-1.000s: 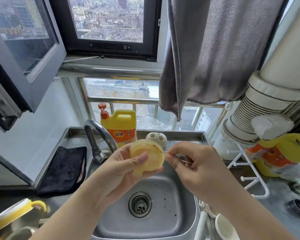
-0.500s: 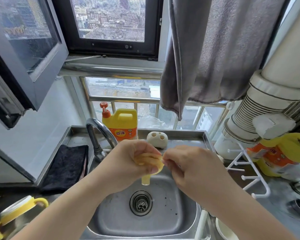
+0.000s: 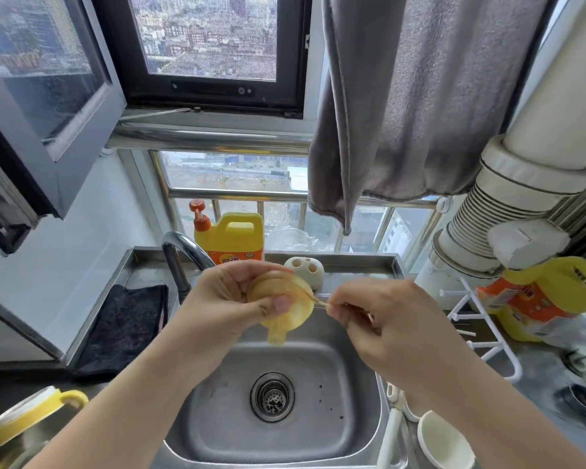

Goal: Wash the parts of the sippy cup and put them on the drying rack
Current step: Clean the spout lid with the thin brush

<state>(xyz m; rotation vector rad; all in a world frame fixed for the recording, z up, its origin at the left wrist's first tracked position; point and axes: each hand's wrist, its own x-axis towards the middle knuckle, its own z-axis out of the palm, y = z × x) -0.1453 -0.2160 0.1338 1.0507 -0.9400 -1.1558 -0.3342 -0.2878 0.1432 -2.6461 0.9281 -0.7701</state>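
Sink (image 3: 349,384): lies under both hands, presumably so drips fall in.
Drying rack (image 3: 481,319): on the bench to the right, near the right hand.
Left hand (image 3: 230,299): fingers curled round the spout lid (image 3: 285,306), spout downward.
Right hand (image 3: 376,319): pinches a thin strip (image 3: 319,301) at the lid's rim, likely peeling a seal.

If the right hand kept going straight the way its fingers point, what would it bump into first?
The right hand points leftward, pinching a thin strand. Going straight on, it would most likely meet the yellow silicone spout piece that the left hand grips over the sink. Depth is hard to judge from one view.
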